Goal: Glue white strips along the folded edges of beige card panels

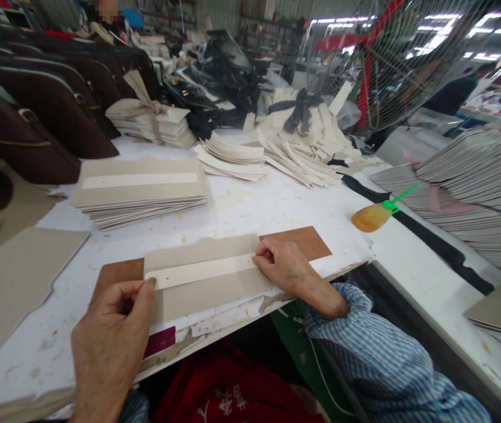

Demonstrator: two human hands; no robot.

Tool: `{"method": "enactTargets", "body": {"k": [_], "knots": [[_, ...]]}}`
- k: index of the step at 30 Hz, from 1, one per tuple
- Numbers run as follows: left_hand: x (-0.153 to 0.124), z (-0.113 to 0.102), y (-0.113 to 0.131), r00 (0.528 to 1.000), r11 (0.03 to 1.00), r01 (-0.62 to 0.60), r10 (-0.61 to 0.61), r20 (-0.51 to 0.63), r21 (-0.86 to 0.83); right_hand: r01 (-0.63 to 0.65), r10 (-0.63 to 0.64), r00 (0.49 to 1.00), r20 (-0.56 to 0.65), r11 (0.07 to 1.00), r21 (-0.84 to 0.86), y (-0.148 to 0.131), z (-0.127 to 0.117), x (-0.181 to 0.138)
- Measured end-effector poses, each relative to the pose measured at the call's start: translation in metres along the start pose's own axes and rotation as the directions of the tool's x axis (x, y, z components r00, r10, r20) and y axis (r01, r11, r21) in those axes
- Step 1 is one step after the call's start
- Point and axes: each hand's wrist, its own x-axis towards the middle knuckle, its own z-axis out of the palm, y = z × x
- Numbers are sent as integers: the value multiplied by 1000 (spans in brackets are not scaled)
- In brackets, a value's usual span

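Note:
A long cream paper strip [206,270] lies across a beige cardboard panel [215,296] near the table's front edge. My left hand [111,341] pinches the strip's left end between thumb and finger. At the other end, my right hand [288,267] has its fingertips closed on the strip. Under the panel is a brown board [301,242], showing past both sides. Behind it stands a stack of similar beige panels [140,200], the top one bearing a cream strip of its own.
Dark brown bags [34,117] line the back left. A glue bottle [370,217] with a green nozzle lies on the right. Loose cream strips [232,154] and a tied bundle [153,120] sit behind. A large fan [391,64] and piled boards [474,176] occupy the right.

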Motion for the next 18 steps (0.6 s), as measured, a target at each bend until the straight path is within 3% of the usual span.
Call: {"method": "enactTargets", "body": {"k": [9, 12, 18], "knots": [[3, 5, -8, 997, 997, -70, 69, -43, -33, 122, -123, 992, 1, 982, -145, 0, 0, -4], [2, 7, -8, 996, 996, -64, 59, -63, -68, 153, -153, 988, 10, 977, -147, 1, 1, -7], [-1, 13, -13, 981, 982, -173, 165, -105, -73, 149, -147, 989, 24, 980, -133, 8, 4, -7]]}}
